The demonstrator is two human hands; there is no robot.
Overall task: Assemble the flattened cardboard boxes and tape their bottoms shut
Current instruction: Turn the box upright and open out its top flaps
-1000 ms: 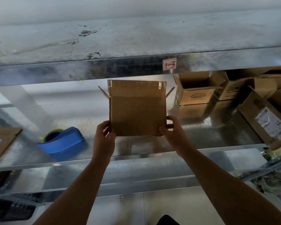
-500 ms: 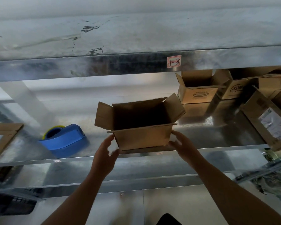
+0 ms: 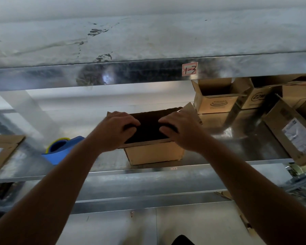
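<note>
— Box (image 3: 154, 152) now sits on the shelf (image 3: 228, 149), open side up; you've brought both hands on top.
— Grip?
— Your left hand (image 3: 117, 131) and right hand (image 3: 181, 133) curl over its rim. It runs left-right, straight ahead; dispenser (image 3: 64, 150) lies nearer your left.

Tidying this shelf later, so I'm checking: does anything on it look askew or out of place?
Yes: the labelled box at far right lies tilted, its corner seemingly past the shelf edge; the printed open box stands upright.
</note>
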